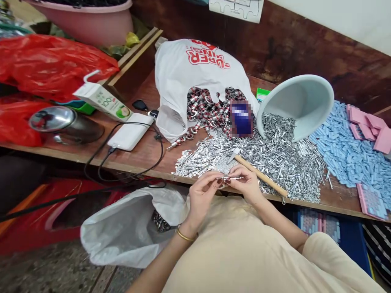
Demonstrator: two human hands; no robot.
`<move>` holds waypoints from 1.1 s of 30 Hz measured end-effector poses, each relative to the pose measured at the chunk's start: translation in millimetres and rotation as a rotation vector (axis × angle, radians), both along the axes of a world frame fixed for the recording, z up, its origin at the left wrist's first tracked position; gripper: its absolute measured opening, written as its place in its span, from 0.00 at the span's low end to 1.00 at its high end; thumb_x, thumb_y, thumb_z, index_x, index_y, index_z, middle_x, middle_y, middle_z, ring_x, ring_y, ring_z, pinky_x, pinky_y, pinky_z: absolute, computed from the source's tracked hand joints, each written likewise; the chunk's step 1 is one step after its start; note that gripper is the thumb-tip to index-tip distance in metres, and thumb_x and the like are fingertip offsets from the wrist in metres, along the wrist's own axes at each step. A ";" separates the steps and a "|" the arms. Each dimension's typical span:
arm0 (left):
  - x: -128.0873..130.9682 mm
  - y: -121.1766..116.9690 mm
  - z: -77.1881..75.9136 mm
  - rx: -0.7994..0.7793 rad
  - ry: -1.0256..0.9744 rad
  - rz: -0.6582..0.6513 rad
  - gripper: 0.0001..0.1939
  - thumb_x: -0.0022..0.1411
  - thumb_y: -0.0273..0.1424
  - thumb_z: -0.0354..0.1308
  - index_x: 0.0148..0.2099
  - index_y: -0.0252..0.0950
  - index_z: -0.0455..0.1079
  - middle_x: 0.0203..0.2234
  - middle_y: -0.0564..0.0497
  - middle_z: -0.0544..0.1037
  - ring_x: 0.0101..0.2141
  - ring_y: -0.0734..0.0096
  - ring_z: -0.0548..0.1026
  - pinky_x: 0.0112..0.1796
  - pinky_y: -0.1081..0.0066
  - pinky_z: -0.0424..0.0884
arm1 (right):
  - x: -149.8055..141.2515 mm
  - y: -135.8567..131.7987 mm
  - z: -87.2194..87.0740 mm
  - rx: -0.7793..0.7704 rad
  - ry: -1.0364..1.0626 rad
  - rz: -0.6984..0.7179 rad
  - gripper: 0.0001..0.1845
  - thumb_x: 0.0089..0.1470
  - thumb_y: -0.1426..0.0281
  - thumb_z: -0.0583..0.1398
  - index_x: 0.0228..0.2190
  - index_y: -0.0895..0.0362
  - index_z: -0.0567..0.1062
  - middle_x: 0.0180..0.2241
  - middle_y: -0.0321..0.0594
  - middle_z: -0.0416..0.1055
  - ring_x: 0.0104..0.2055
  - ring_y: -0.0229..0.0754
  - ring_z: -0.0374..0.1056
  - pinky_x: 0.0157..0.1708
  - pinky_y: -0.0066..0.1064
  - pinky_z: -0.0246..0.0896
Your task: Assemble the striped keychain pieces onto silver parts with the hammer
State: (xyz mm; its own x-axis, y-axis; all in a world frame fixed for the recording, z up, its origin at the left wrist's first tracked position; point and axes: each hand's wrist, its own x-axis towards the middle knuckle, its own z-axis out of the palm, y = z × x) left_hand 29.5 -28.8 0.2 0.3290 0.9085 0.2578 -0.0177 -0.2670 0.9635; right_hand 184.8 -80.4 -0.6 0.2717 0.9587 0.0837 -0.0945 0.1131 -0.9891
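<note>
My left hand [204,192] and my right hand [244,184] meet at the table's front edge, fingers pinched together on a small metal piece [227,178] with a thin pin sticking out to the right. A gold bangle circles my left wrist. Just beyond my fingers lies a heap of small silver metal parts [275,150]. A small hammer with a wooden handle [259,175] rests on that heap, right beside my right hand.
A tipped grey bowl [302,101] spills metal parts. A white plastic bag [195,69] holds red-and-silver pieces. Blue tiles [351,150] and pink trays lie right. A power bank [130,131], a drink carton and a steel pot sit left. Another white bag [128,228] hangs below.
</note>
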 end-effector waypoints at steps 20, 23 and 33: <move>-38.0 35.5 -45.0 -0.624 0.064 -0.026 0.21 0.46 0.46 0.74 0.33 0.33 0.80 0.27 0.48 0.83 0.27 0.69 0.78 0.33 0.71 0.75 | 163.8 27.9 -30.8 -0.386 -1.327 -0.086 0.13 0.59 0.68 0.56 0.32 0.57 0.81 0.35 0.49 0.80 0.40 0.51 0.72 0.43 0.39 0.63; -46.3 45.2 -48.0 -0.616 0.076 -0.076 0.20 0.45 0.45 0.74 0.31 0.33 0.78 0.24 0.49 0.81 0.24 0.72 0.75 0.29 0.73 0.72 | 153.1 20.4 -21.7 -0.247 -1.213 -0.203 0.17 0.62 0.66 0.53 0.40 0.57 0.81 0.39 0.51 0.80 0.41 0.51 0.73 0.44 0.42 0.65; -42.6 68.2 -52.6 -0.667 0.118 -0.251 0.13 0.46 0.34 0.71 0.27 0.33 0.72 0.20 0.53 0.77 0.22 0.75 0.74 0.25 0.76 0.69 | 23.0 51.8 2.3 -0.120 -0.485 0.388 0.08 0.57 0.65 0.61 0.34 0.53 0.81 0.34 0.39 0.80 0.37 0.43 0.75 0.40 0.36 0.70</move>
